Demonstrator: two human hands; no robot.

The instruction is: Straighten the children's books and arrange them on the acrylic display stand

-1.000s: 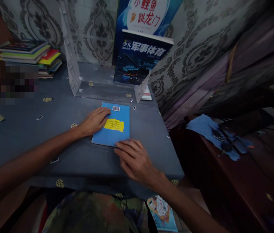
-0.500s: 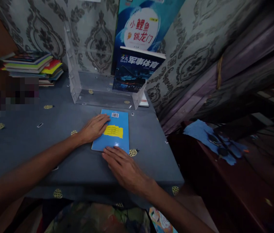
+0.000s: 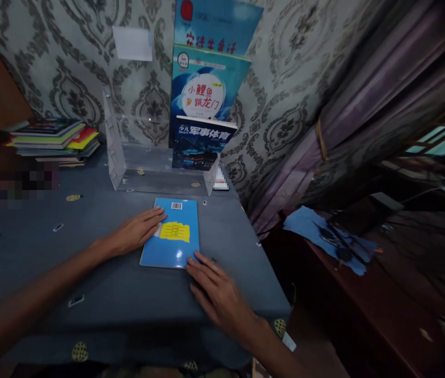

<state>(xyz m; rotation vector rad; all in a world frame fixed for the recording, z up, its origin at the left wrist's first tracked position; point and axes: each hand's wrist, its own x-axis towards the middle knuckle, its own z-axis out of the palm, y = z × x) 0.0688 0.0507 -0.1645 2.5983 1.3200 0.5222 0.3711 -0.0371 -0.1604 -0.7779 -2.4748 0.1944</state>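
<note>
A thin blue book [image 3: 175, 247] with a yellow patch and a barcode lies flat on the grey tablecloth [image 3: 88, 278], back cover up. My left hand [image 3: 136, 231] rests flat on its left edge, fingers stretched out. Flat on the cloth lies my right hand [image 3: 214, 291], its fingertips touching the book's near right corner. Neither hand grips anything.
A clear acrylic stand [image 3: 128, 163] behind the book holds a dark blue book [image 3: 201, 144], with two taller light blue books [image 3: 202, 89] behind it against the patterned wall. A stack of colourful books [image 3: 55, 142] sits far left. A dark wooden cabinet with blue cloth [image 3: 320, 231] is on the right.
The camera has tilted upward, showing more wall and a third book. My right hand slid from the book's near edge to its right corner. My left hand stays on the book.
</note>
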